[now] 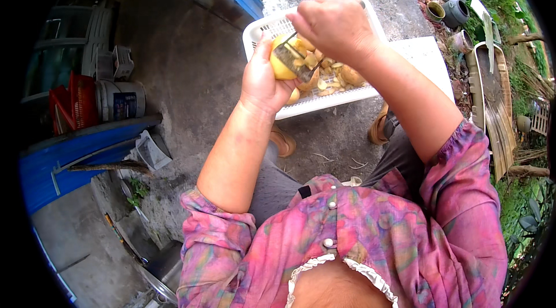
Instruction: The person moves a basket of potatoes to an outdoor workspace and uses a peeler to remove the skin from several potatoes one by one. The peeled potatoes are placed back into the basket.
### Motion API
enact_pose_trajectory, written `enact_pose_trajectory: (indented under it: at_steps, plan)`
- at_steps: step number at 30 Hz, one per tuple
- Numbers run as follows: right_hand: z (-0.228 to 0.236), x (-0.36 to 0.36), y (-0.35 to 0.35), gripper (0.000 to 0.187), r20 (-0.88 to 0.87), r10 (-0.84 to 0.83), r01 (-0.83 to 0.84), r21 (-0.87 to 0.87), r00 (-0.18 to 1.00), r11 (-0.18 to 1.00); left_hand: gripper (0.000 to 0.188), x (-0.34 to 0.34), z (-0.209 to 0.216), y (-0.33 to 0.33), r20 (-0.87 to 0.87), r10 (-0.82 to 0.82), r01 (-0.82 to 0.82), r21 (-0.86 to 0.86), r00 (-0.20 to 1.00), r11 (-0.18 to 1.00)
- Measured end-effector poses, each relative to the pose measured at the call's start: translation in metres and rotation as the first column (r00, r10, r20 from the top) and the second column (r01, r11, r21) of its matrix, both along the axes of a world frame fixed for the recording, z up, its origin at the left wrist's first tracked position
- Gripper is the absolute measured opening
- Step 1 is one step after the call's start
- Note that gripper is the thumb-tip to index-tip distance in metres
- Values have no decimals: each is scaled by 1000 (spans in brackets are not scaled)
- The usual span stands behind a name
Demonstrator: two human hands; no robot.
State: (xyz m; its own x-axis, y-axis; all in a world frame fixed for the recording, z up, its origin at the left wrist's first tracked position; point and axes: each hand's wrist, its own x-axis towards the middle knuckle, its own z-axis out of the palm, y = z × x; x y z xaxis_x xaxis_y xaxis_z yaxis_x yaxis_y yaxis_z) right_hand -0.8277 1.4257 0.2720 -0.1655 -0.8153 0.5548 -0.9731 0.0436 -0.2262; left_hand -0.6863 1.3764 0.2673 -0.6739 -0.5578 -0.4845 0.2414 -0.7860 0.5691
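My left hand (260,79) is closed around a peeled yellow potato (280,67), held over a white plastic basket (336,98). In my right hand (336,25) is a peeler (292,60) with a wide metal head, gripped by its handle, most of which my fingers hide. The peeler's head lies against the potato's side, and bits of peel cling to it. Below my hands, the basket holds several unpeeled brown potatoes (351,75) and loose strips of peel (328,89).
The basket rests on a white surface (425,59) that reaches out to its right. Pots (456,13) and a long trough (492,99) stand along the plants at right. To the left are a red basket (81,99), a white bucket (128,99) and a blue panel (63,163).
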Motion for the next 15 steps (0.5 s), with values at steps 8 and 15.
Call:
enact_pose_trajectory:
  at_steps: [8,15]
  plan:
    - [-26,-53,-4,28,26,-276,274,55,961,960,39,7,6,-2,-21,-151,148,-106,988,983]
    - [-6,6,-4,31,-175,-16,9,-44,984,999,36,1,10,7,68,18,-15,-46,998,999]
